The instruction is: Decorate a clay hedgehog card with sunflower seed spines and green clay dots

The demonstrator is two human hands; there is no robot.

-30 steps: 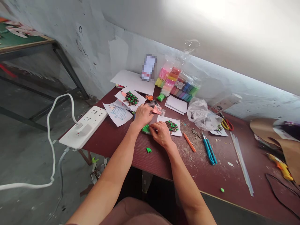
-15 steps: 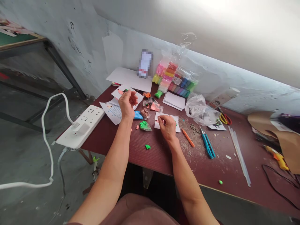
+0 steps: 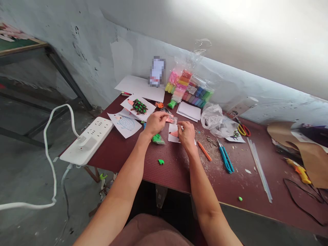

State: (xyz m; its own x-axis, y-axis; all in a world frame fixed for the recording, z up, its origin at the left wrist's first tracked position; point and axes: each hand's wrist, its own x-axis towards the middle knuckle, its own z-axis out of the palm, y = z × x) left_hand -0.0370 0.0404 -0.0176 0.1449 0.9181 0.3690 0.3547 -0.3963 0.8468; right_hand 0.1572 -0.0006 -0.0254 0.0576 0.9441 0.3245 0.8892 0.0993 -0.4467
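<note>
My left hand (image 3: 156, 123) hangs over a clear bag of pink clay (image 3: 170, 119), its fingertips pinched close to the bag. My right hand (image 3: 187, 134) rests at the right edge of a white card (image 3: 173, 138) with an orange clay shape (image 3: 174, 134) on it. Whatever my fingertips pinch is too small to make out. A bag of green clay (image 3: 157, 138) lies just below my left wrist. Further left are a hedgehog picture covered in brown and green clay (image 3: 138, 107) and an uncovered hedgehog drawing (image 3: 125, 123).
The maroon table (image 3: 164, 174) holds a pack of coloured clay (image 3: 188, 89), a plastic bag (image 3: 211, 118), an orange craft knife (image 3: 204, 151) and a blue-handled tool (image 3: 225, 160). A white power strip (image 3: 87, 140) sits at its left edge. Floor lies beyond that edge.
My left hand has come down from above the hedgehog picture, moving right to the pink clay bag. My right hand has shifted to the card's right edge, uncovering the orange shape.
</note>
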